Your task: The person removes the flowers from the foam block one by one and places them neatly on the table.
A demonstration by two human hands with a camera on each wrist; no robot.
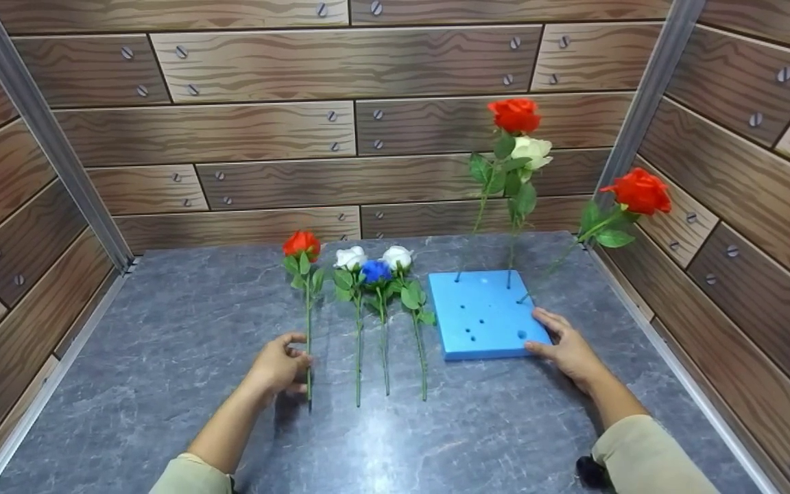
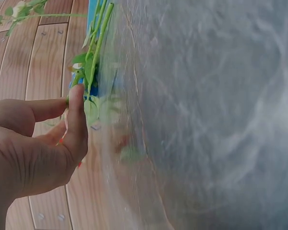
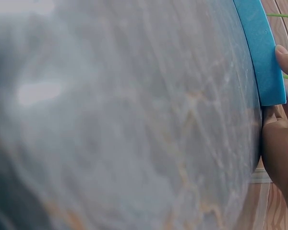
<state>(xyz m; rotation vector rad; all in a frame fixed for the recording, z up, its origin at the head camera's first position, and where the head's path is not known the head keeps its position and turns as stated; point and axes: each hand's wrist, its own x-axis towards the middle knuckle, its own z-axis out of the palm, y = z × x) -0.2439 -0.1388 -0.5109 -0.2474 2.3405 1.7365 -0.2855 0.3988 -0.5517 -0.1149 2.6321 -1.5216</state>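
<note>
On the left of the tabletop (image 1: 182, 322), left hand (image 1: 282, 367): grasps the lower stem of the leftmost red rose (image 1: 302, 247); whether the stem is lifted cannot be told. A loose pinch could let the bloom swing round.
Loose trio: first white rose (image 1: 350, 258), blue rose (image 1: 376, 272) and second white rose (image 1: 397, 258) lie close together (crowded leaves could snag if one is dragged).
Blue block (image 1: 505, 319): lies flat, right of the trio; several holes vacant.
Upright pair: tall red rose (image 1: 515, 115) and cream rose (image 1: 532, 152), near the far edge; inserted ends hidden, thin stems faint.
Leaning red rose (image 1: 644, 191): overhangs the right edge; its weight could work the hole loose.
Right hand (image 1: 573, 353): grasps the block's near right corner; cropped in the right wrist view. A slip could let the block shift.
</note>
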